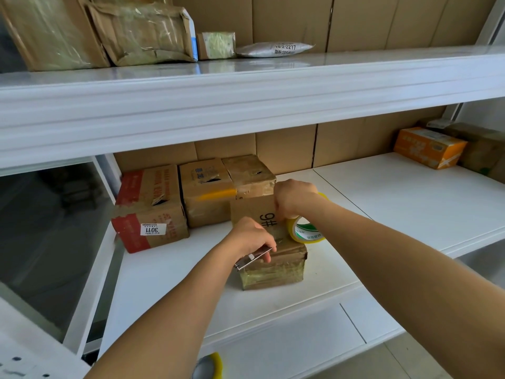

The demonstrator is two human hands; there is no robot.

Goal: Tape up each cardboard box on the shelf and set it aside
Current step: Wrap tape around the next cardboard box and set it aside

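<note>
A brown cardboard box marked "9#" (269, 239), partly wrapped in tape, was found upright near the shelf (169, 272) front edge. Three taped boxes (191, 198) were ranged behind, towards the left rear corner.

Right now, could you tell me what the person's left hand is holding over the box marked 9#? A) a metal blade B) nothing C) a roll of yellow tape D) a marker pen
A: the left hand grips a flat metal blade over the 9# box, while the right hand holds the yellow tape roll.
</note>
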